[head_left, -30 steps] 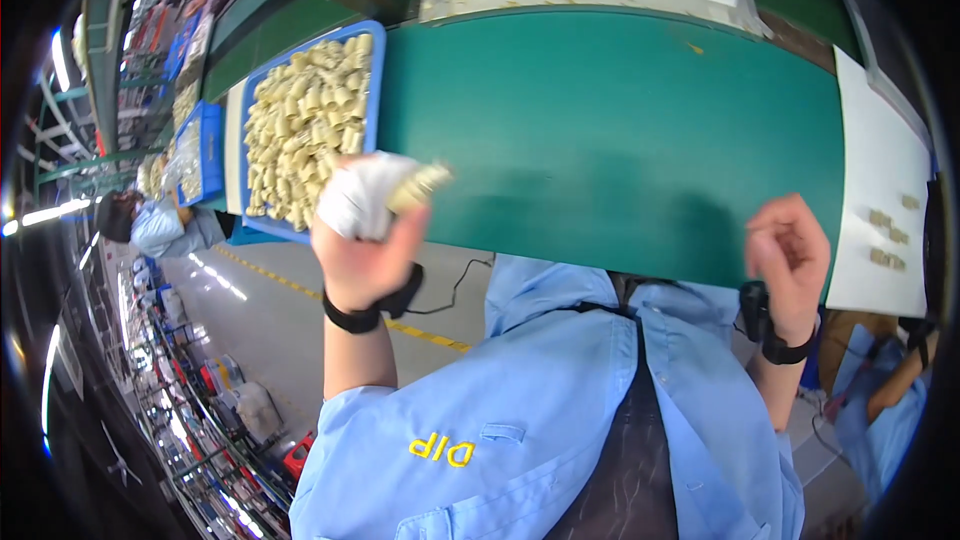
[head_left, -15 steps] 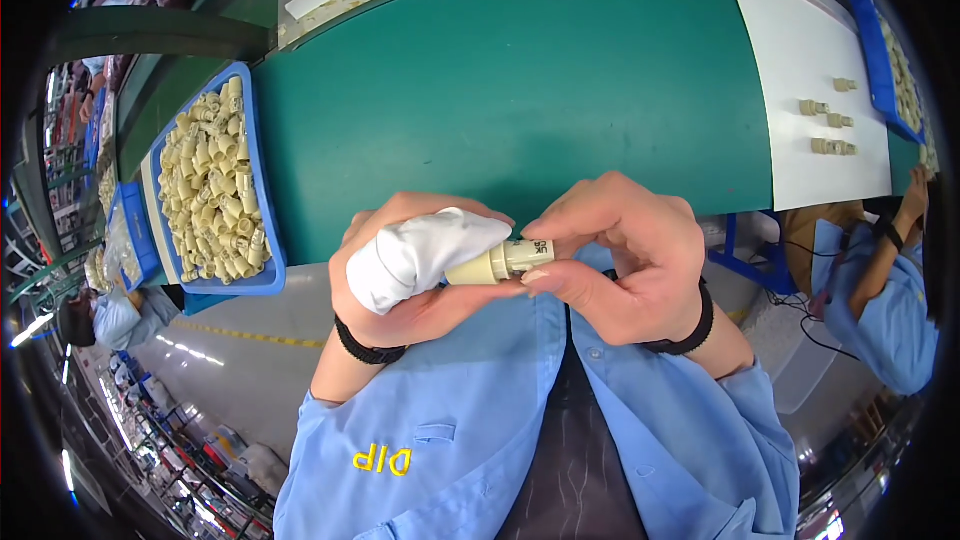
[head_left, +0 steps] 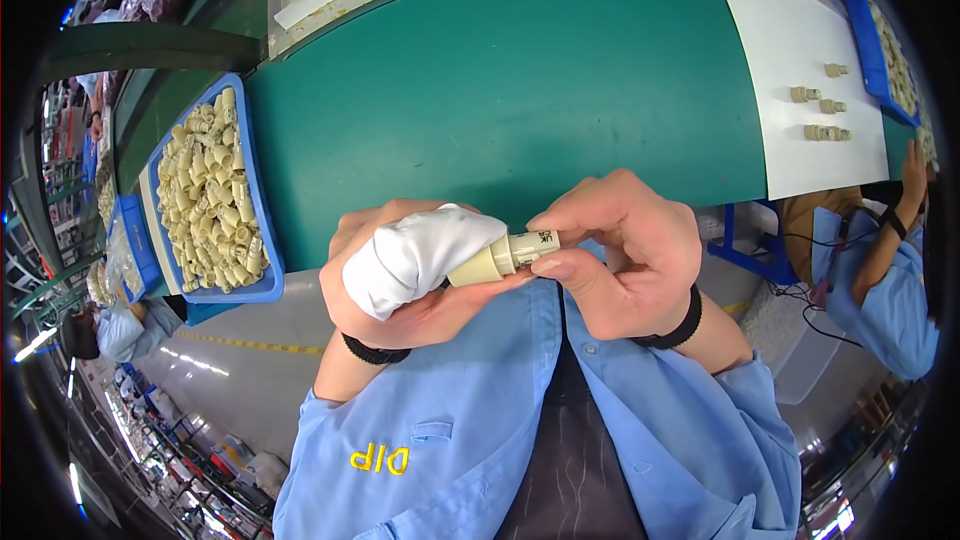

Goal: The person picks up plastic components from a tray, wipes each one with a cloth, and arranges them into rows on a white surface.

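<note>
Just in front of my chest, both my hands hold a stepped cream plastic cylinder [head_left: 484, 268], wide at its left end and narrower at its right, with dark printing. My left hand [head_left: 432, 322] is closed around the wide end. A crumpled white cloth [head_left: 418, 258] covers part of that hand, hiding some of its fingers, and touches the cylinder. My right hand [head_left: 652, 265] pinches the narrow end between thumb and fingertips. The cylinder lies nearly level, its right end slightly raised in the picture.
A blue bin [head_left: 262, 210] heaped with similar cream parts stands left on the green worktop [head_left: 500, 90]. Several parts [head_left: 828, 132] lie on a white sheet [head_left: 785, 155] at right, beside another blue bin [head_left: 862, 35]. A co-worker's arm [head_left: 885, 255] shows at far right.
My right fingers have shifted slightly along the narrow end, and the cylinder has tilted and turned a little. The bench has shifted slightly in view. Both hands keep their hold.
</note>
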Motion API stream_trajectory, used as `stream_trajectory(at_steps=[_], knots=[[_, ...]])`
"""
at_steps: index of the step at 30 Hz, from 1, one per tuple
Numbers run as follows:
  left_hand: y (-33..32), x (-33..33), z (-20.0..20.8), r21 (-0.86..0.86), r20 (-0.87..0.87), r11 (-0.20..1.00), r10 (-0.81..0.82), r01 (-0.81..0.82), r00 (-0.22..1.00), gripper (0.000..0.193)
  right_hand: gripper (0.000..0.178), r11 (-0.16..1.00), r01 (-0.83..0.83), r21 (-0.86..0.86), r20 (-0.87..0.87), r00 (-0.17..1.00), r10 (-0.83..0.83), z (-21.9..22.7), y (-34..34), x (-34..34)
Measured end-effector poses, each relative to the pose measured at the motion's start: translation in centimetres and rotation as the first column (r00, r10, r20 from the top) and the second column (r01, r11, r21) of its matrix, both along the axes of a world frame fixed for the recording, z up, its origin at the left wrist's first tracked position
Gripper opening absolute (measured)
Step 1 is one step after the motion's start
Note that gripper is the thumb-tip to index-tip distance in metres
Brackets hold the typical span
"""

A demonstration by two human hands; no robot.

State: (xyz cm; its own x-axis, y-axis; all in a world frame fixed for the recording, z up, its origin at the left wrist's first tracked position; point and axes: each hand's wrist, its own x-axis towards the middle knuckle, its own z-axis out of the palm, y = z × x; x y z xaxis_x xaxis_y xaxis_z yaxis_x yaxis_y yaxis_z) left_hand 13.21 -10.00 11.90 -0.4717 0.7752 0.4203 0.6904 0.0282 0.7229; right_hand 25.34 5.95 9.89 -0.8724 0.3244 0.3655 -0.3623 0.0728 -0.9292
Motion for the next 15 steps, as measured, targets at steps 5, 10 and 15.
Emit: stream_trajectory(at_steps=[5,10,15], knots=[[0.14,-0.35,0.12,0.019,-0.052,1.0,0.015,-0.014,0.999,0.036,0.021,1.0,0.002,-0.014,0.003,1.0,-0.002,-0.12,-0.02,-0.23],[0.23,-0.42,0.55,0.024,0.062,1.0,-0.015,0.014,0.998,0.034,0.02,1.0,-0.012,0.017,0.005,1.0,0.012,0.16,0.35,-0.36],[0.39,-0.23,0.76,-0.023,0.115,0.998,0.055,-0.052,0.992,0.034,0.018,0.999,-0.027,-0.043,0.025,0.999,0.028,0.05,0.38,-0.53]])
